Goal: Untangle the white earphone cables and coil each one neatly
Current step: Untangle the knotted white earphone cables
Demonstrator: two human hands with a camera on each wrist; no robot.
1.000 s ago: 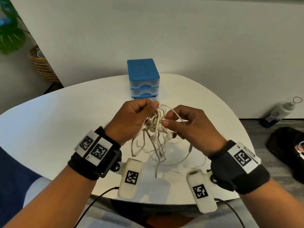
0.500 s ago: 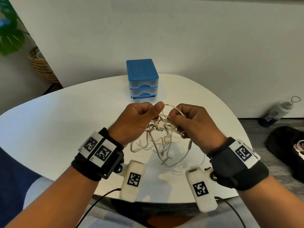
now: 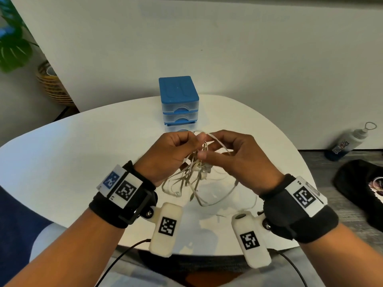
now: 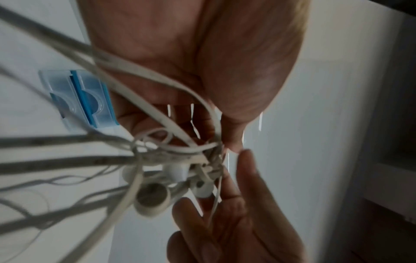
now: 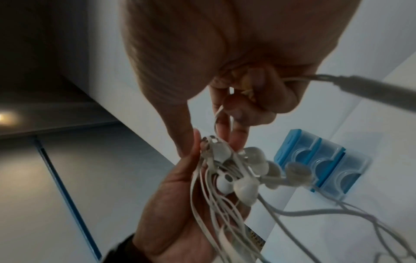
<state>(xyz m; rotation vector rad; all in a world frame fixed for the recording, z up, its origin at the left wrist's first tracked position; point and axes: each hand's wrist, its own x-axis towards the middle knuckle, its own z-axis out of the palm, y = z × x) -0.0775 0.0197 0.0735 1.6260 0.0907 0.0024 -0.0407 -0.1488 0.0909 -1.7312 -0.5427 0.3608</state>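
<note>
A tangle of white earphone cables (image 3: 196, 172) hangs between both hands above the white table (image 3: 62, 158). My left hand (image 3: 192, 141) pinches the top of the knot, with cables running across its palm. My right hand (image 3: 207, 146) meets it from the right and grips a strand pulled out of the knot. In the left wrist view several earbuds (image 4: 153, 197) cluster just under the pinched cables (image 4: 180, 128). In the right wrist view the right fingers (image 5: 247, 106) curl round a thin cable above the earbud cluster (image 5: 238, 172). Loose loops and plugs dangle down to the tabletop.
A small blue drawer box (image 3: 179, 102) stands on the table just behind the hands. On the floor at the right lie a white bottle (image 3: 350, 141) and a dark bag (image 3: 362, 189). A wicker basket (image 3: 51, 85) and a plant are at the far left.
Both hands have risen a little and moved closer together. The right hand has shifted its grip higher on the knot, and the dangling loops have lifted with the tangle.
</note>
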